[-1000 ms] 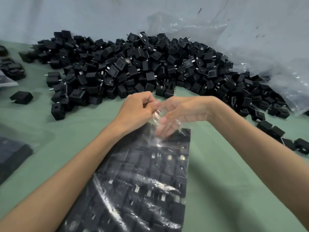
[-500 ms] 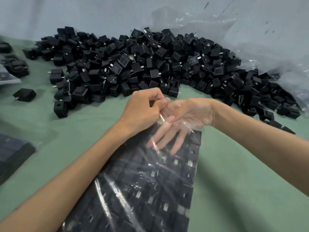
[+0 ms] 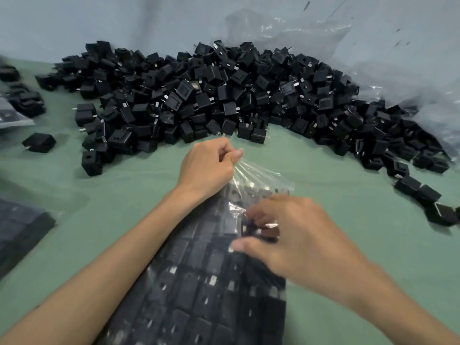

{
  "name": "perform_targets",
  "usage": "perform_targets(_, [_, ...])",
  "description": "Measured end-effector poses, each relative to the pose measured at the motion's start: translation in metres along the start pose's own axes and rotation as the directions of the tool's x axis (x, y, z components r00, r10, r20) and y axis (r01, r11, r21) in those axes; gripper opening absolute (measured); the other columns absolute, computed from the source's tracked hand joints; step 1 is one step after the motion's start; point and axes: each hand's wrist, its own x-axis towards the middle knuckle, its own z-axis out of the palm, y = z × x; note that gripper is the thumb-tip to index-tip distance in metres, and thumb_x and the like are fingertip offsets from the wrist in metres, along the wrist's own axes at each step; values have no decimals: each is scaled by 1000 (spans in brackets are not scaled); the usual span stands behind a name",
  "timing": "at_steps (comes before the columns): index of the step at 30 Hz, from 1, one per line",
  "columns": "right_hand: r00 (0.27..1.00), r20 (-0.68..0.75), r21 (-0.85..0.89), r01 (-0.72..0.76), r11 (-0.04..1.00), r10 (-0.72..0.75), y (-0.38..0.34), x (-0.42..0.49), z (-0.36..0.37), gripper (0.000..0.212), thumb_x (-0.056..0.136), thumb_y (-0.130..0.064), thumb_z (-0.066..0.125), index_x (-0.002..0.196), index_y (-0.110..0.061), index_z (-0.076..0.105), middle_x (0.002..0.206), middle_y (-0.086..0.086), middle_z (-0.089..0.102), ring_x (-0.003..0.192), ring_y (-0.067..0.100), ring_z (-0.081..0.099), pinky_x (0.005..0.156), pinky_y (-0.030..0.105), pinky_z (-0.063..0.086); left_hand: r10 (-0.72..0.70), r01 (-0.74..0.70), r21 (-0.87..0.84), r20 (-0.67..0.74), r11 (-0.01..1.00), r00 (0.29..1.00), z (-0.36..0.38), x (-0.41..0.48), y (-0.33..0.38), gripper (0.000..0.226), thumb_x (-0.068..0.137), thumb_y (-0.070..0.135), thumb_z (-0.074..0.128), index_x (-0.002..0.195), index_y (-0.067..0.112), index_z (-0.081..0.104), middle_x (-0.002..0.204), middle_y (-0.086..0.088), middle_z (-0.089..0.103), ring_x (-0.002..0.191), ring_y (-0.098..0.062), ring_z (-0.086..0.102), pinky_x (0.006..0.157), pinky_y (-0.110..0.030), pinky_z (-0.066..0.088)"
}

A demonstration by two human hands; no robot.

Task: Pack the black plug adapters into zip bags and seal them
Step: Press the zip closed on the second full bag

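A clear zip bag [image 3: 214, 277] filled with rows of black plug adapters lies on the green table in front of me. My left hand [image 3: 207, 168] pinches the bag's far top corner between thumb and fingers and pulls the plastic taut. My right hand [image 3: 291, 240] lies over the bag's right side below the opening, its fingers curled onto the plastic; motion blur hides whether they pinch it. A large heap of loose black adapters [image 3: 224, 95] stretches across the table beyond the bag.
Crumpled clear plastic sheeting [image 3: 398, 70] rises behind the heap at the right. Filled bags [image 3: 17, 230] lie at the left edge, with a single loose adapter [image 3: 39, 142] and a small pile of adapters [image 3: 27, 103] farther back. The green table surface [image 3: 361, 245] shows right of the bag.
My right hand has turned over and moved down from the bag's mouth onto the bag's right side. My left hand keeps its pinch on the top corner.
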Motion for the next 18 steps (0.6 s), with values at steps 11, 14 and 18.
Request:
perform_targets(11, [959, -266, 113, 135, 984, -101, 0, 30, -3, 28, 90, -37, 55, 99, -15, 69, 91, -1, 69, 80, 13, 64, 77, 35, 55, -81, 82, -34, 10, 996, 997, -3, 1, 3, 26, 91, 29, 61, 68, 17, 59, 66, 2, 65, 66, -15, 58, 73, -36, 49])
perform_targets(14, [988, -133, 348, -29, 937, 80, 22, 85, -45, 39, 94, -43, 51, 105, -9, 67, 101, 3, 69, 93, 14, 66, 92, 35, 52, -19, 24, -90, 55, 996, 998, -9, 0, 6, 26, 93, 24, 60, 70, 12, 58, 65, -6, 62, 61, -16, 50, 71, -38, 48])
perform_targets(18, [793, 609, 358, -238, 903, -32, 27, 129, -55, 85, 81, -73, 23, 112, -4, 61, 105, 11, 71, 91, 17, 69, 82, 28, 53, 48, -38, -103, 94, 994, 994, -12, 0, 7, 24, 93, 22, 59, 72, 11, 61, 68, -4, 66, 67, -22, 60, 71, -38, 49])
